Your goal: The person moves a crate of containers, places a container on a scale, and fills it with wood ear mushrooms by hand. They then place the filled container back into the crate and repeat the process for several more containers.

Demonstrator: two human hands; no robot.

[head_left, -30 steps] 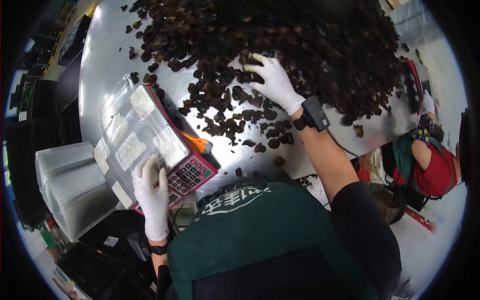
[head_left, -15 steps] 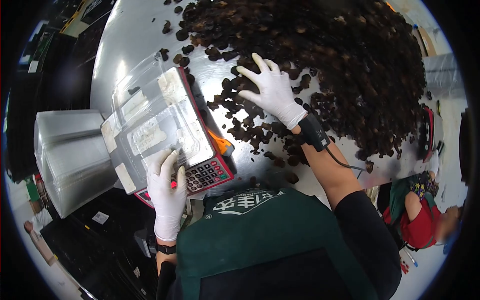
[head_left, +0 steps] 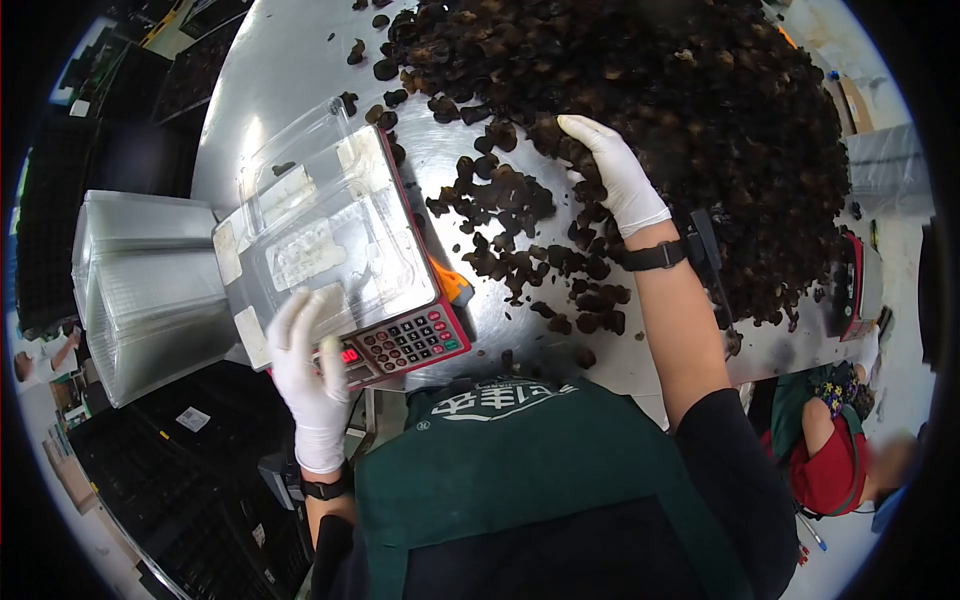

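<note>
My right hand, in a white glove, is at the left edge of a large heap of dark brown mushroom-like pieces. Its fingers curve around some of the pieces, and the palm side is hidden. My left hand, also gloved, hovers at the near edge of a red digital scale with its fingers apart and nothing held. A clear plastic container with its lid raised lies on the scale's metal plate. Loose dark pieces are scattered between scale and heap.
Stacked clear containers stand left of the scale. An orange-handled tool lies at its right side. Black crates are at lower left. Another red scale is at the far right, near a person in red.
My right hand has moved right onto the heap, and its spread fingers have curled. My left hand has shifted slightly left and down, off the container's near edge.
</note>
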